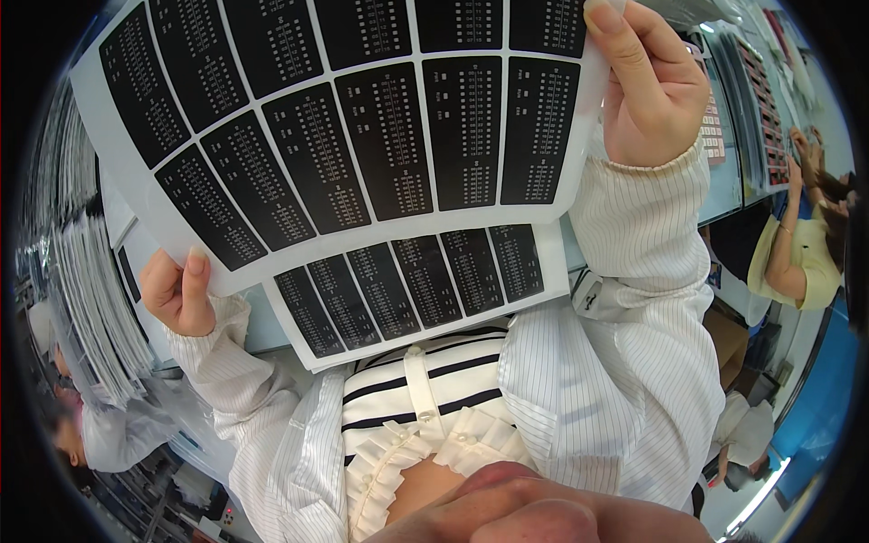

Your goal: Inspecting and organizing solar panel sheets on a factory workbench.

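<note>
A white sheet bearing rows of black rectangular labels [385, 149] is held up across the view. My left hand [181, 291] pinches its lower left edge, thumb on top. At the upper right edge, my right hand [650, 81] grips the same sheet between thumb and fingers. Beneath it, a stack of similar label sheets [412, 290] lies close to my body, partly covered by the raised one. The black labels carry small light marks in columns. The top of the raised sheet runs out of view.
On the left stand tall stacks of sheets [95, 299]. A tray with reddish panels [760, 100] lies at the right, past a small pink-keyed calculator-like object [713, 127]. A person in yellow [806, 258] works at far right; another person in pale clothing [122, 434] sits lower left.
</note>
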### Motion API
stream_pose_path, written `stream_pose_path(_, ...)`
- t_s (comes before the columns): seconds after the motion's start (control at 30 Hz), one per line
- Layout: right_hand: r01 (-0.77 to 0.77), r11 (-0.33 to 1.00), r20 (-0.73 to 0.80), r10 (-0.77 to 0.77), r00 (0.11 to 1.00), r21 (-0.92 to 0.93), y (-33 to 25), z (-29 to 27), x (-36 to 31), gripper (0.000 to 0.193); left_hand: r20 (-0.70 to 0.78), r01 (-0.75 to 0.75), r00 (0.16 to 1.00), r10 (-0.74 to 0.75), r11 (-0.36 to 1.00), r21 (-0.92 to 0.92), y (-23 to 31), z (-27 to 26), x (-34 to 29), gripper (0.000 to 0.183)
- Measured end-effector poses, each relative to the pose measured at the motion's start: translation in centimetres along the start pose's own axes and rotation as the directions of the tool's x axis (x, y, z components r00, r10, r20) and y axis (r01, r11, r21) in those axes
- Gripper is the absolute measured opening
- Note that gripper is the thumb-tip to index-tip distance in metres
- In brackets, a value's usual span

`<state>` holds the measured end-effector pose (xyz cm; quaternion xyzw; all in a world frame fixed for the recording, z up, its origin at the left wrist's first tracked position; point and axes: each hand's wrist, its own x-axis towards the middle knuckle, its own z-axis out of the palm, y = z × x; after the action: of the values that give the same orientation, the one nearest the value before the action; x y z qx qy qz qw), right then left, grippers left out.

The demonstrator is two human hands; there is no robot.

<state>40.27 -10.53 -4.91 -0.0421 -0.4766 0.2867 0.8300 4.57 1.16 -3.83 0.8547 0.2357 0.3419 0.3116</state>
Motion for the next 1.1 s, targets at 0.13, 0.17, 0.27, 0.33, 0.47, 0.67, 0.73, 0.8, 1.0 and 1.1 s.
stream_pose_path(0.13,-0.019,0.996,0.015,0.021,1.000,-0.082,-0.19,0.29,0.13,0.011,-0.010,0.032,0.999,-0.032,0.999,0.010,0.06,-0.10,-0.28,0.023)
stream_pose_path(0.17,-0.018,0.996,0.015,0.020,1.000,-0.084,-0.24,0.33,0.14,0.011,-0.010,0.030,1.000,-0.030,1.000,0.009,0.06,-0.09,-0.25,0.023)
stream_pose_path(0.27,-0.021,0.996,0.025,0.023,0.999,-0.085,-0.34,0.40,0.16,0.011,-0.009,0.019,1.000,-0.019,1.000,0.009,0.04,-0.14,-0.22,0.023)
stream_pose_path(0.33,-0.029,0.995,0.040,0.033,0.999,-0.095,-0.43,0.39,0.14,0.011,-0.012,0.033,0.999,-0.033,0.999,-0.002,-0.08,-0.15,-0.30,0.023)
stream_pose_path(0.47,-0.033,0.990,0.056,0.042,0.998,-0.139,-0.61,0.21,0.07,0.010,-0.014,0.022,1.000,-0.022,1.000,0.000,-0.09,0.00,-0.21,0.023)
stream_pose_path(0.67,-0.037,0.988,0.044,0.044,0.998,-0.147,-0.65,0.45,0.17,0.010,-0.014,0.011,1.000,-0.011,1.000,0.015,-0.10,-0.06,-0.23,0.022)
stream_pose_path(0.73,-0.032,0.985,0.045,0.040,0.998,-0.169,-0.64,0.62,0.23,0.011,-0.022,0.037,0.999,-0.037,0.999,0.004,-0.04,-0.02,-0.23,0.023)
stream_pose_path(0.8,-0.041,0.983,0.043,0.049,0.998,-0.182,-0.77,0.75,0.25,0.011,-0.021,0.034,0.999,-0.034,0.999,0.005,-0.05,-0.03,-0.26,0.023)
stream_pose_path(1.0,-0.052,0.978,0.042,0.062,0.997,-0.203,-0.87,0.87,0.25,0.011,-0.012,0.047,0.999,-0.047,0.999,-0.006,-0.10,0.00,-0.30,0.022)
stream_pose_path(1.1,-0.044,0.973,0.037,0.053,0.998,-0.228,-0.91,0.59,0.11,0.011,0.027,0.117,0.993,-0.115,0.987,-0.108,-0.64,-0.15,-0.58,0.017)
